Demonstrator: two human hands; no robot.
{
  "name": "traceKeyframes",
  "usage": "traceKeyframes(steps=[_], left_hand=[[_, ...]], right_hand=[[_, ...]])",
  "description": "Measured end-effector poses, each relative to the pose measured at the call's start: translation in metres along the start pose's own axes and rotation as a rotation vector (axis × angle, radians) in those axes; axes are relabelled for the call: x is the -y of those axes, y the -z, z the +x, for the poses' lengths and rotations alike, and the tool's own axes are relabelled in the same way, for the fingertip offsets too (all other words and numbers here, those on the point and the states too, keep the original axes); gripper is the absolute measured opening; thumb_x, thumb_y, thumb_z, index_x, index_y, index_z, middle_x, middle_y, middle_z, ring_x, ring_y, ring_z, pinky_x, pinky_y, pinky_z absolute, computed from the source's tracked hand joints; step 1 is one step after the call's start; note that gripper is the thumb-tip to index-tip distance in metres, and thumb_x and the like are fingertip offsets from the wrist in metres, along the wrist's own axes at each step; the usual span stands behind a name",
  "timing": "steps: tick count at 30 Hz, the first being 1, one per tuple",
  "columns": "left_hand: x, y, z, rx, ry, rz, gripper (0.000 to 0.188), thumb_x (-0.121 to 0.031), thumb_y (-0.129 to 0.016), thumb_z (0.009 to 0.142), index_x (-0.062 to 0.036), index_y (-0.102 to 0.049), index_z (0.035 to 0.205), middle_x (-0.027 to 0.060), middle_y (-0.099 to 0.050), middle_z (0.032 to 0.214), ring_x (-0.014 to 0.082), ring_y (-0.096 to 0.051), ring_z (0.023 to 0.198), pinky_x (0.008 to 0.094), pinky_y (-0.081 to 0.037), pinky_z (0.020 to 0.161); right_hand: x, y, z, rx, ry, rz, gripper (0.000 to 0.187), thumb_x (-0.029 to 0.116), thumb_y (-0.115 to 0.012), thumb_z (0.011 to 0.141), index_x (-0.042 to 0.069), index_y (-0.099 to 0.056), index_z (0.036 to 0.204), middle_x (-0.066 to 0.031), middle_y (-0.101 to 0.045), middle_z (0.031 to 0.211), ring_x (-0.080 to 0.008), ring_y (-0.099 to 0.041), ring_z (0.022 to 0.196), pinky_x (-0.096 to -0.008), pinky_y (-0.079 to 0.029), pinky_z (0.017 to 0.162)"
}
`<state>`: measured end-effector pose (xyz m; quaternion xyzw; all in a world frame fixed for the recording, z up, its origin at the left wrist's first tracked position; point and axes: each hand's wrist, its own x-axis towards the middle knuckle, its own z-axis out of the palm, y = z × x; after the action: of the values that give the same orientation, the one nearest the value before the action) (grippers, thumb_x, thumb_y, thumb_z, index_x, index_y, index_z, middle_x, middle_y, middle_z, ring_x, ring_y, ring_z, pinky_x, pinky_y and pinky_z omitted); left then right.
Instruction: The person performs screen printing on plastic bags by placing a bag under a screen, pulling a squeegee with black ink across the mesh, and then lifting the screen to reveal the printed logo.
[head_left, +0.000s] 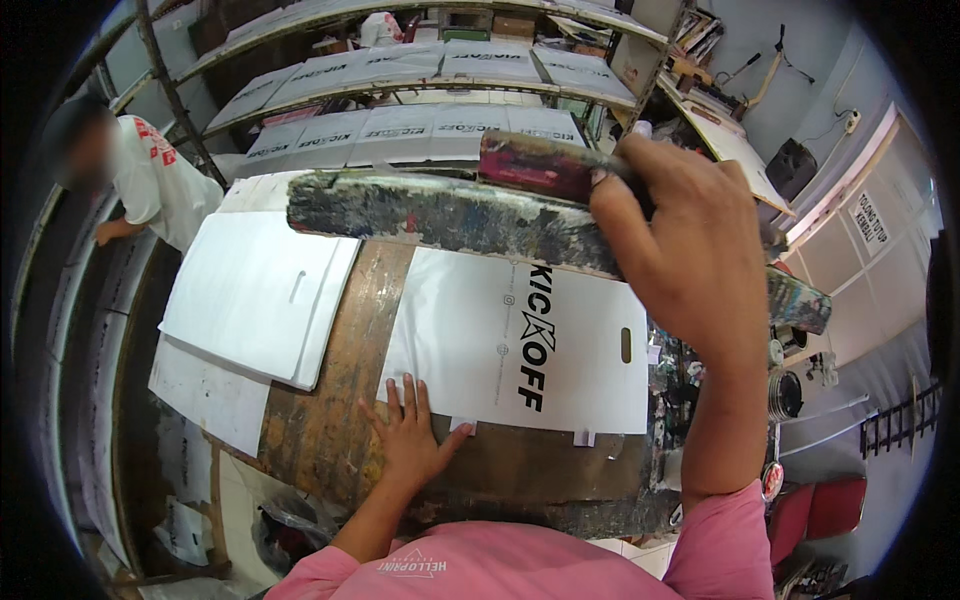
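A white plastic bag (450, 330) with black print and an oval handle hole lies flat on a brown, ink-stained board (330, 330). My left hand (408, 425) rests on the bag's near left corner, fingers spread. Above the bag's far edge, a thick ink-caked wooden frame (430, 215), apparently a printing screen, is raised and seen edge-on. My right hand (690, 235) is closed around its right part, with the thumb on the near side. A dark, magenta-stained wooden piece (530, 165), perhaps a squeegee, sits against the frame beside my thumb. My right fingertips are hidden.
A stack of white bags (260, 290) lies left of the board. Beyond, racks (400, 70) hold rows of printed bags. A person in a white shirt (160, 180) stands at far left near more shelves. Cans (785, 395) and a red chair (835, 505) are on the right.
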<state>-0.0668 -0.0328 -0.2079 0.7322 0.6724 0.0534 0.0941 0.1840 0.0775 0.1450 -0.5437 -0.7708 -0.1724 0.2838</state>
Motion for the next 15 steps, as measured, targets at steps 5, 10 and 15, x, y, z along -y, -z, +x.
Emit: traceKeyframes(steps=[5, 10, 15], left_hand=[[-0.026, 0.049, 0.027, -0.205, -0.131, -0.327, 0.091, -0.062, -0.062, 0.100, 0.0066, -0.044, 0.157, 0.0244, -0.046, 0.164, 0.0445, -0.028, 0.160, 0.0731, -0.003, 0.126], [-0.046, 0.101, 0.074, -0.502, -0.266, -0.521, 0.052, -0.016, -0.080, 0.095, 0.0040, -0.064, 0.141, 0.0268, -0.067, 0.142, 0.0457, -0.055, 0.144, 0.0580, -0.031, 0.126], [-0.025, 0.118, 0.060, -0.625, -0.077, -0.704, 0.042, -0.004, -0.070, 0.097, 0.0036, -0.068, 0.138, 0.0213, -0.067, 0.144, 0.0398, -0.061, 0.139, 0.0511, -0.039, 0.122]], right_hand=[[-0.011, 0.005, 0.020, 0.062, 0.009, 0.036, 0.035, 0.033, -0.058, 0.098, -0.001, -0.067, 0.100, -0.0253, -0.069, 0.096, -0.0471, -0.064, 0.090, -0.0510, -0.048, 0.082], [-0.026, -0.005, 0.035, -0.122, 0.324, -0.150, 0.042, 0.038, -0.054, 0.105, -0.001, -0.068, 0.112, -0.0288, -0.070, 0.110, -0.0436, -0.068, 0.097, -0.0468, -0.050, 0.088], [-0.029, -0.006, 0.026, 0.057, 0.008, 0.030, 0.049, 0.040, -0.049, 0.108, -0.004, -0.068, 0.117, -0.0250, -0.066, 0.090, -0.0343, -0.062, 0.079, -0.0424, -0.049, 0.078]])
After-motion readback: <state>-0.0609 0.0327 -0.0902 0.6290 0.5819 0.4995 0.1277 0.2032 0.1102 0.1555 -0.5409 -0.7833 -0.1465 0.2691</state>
